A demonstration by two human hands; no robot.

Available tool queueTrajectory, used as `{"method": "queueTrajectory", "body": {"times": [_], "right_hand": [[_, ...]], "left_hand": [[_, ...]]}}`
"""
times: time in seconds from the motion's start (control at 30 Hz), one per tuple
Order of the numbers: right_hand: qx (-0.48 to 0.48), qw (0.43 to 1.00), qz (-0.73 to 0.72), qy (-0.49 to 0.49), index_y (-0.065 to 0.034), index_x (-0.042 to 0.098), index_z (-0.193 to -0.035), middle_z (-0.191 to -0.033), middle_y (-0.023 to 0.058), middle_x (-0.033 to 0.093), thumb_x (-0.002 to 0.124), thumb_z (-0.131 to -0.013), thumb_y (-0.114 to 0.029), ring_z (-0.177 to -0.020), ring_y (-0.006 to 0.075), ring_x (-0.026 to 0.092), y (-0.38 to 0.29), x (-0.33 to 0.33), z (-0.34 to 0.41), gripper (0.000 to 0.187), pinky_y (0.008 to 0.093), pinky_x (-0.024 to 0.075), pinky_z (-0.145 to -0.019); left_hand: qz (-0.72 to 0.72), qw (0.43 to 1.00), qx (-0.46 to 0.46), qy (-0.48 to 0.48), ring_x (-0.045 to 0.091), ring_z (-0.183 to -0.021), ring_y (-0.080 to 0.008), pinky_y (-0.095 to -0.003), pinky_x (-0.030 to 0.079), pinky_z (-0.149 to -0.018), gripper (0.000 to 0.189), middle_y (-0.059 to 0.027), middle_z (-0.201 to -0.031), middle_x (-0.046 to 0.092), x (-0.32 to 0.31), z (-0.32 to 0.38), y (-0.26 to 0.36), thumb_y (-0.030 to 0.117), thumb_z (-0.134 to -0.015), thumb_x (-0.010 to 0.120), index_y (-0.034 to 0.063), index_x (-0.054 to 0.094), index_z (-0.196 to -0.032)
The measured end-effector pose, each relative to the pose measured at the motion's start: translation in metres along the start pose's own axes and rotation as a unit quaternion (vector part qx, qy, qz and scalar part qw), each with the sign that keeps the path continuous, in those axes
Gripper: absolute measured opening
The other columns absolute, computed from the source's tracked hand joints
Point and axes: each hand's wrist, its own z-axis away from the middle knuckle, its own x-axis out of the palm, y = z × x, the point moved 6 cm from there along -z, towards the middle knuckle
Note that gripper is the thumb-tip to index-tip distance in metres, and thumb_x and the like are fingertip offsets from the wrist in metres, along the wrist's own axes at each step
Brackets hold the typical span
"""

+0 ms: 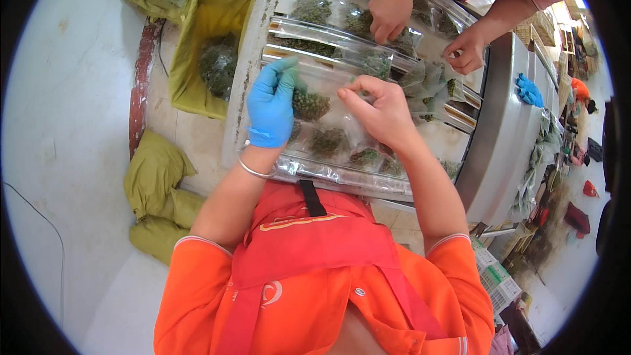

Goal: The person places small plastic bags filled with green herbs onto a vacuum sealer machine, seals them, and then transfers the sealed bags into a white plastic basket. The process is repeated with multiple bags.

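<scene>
My left hand [270,106], in a blue glove, grips one edge of a clear plastic bag holding a cluster of small green berries [310,105], which look like green peppercorns. My right hand [382,106] is bare, its thumb and forefinger pinched at the other end of the same bag's top edge. Below the hands, several more clear bags of green clusters [327,141] lie on the pale work surface [441,140]. Crossing the surface behind my hands are shiny metal-edged bars [315,56].
Across the table, a co-worker's two hands [393,12] [466,52] reach over other bags. On the left stands a yellow-lined bin [180,76] with a filled bag [218,66] inside. Tied yellow sacks [155,172] lie on the floor. A blue glove [529,90] rests on the metal housing [498,123].
</scene>
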Motion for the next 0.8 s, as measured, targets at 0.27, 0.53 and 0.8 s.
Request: {"method": "queueTrajectory", "body": {"times": [0.27,0.53,0.8], "right_hand": [[-0.073,0.93,0.35,-0.085,0.0006,0.06,-0.08,-0.074,0.0205,0.063,0.066,-0.087,-0.027,-0.067,0.0344,0.064,0.031,0.05,-0.021,0.029,0.0446,0.0493,-0.061],[-0.032,0.898,0.439,-0.022,-0.0041,0.055,-0.104,-0.095,0.0184,0.063,0.071,-0.082,-0.028,-0.076,0.0374,0.068,0.044,0.043,-0.037,0.036,0.0458,0.056,-0.064],[-0.045,0.845,0.528,-0.068,-0.0036,0.058,-0.102,-0.095,0.017,0.063,0.07,-0.078,-0.015,-0.075,0.0336,0.069,0.063,0.039,-0.055,0.029,0.0419,0.0574,-0.064]], "left_hand": [[-0.452,0.89,-0.057,0.007,0.062,-0.074,-0.0315,-0.0375,0.05,-0.072,0.02,-0.0156,-0.086,0.065,-0.038,-0.025,-0.044,0.019,-0.092,0.063,0.0013,0.061,-0.103],[-0.673,0.716,0.157,-0.096,0.047,-0.115,-0.0381,-0.0467,0.043,-0.091,0.053,-0.0143,-0.132,0.05,0.002,0.014,-0.03,0.04,-0.077,0.07,0.0132,0.059,-0.121],[-0.68,0.702,-0.039,-0.209,0.046,-0.114,-0.0388,-0.0496,0.046,-0.087,0.057,-0.0152,-0.125,0.053,0.008,0.009,-0.043,0.035,-0.071,0.071,0.0132,0.058,-0.122]]}}
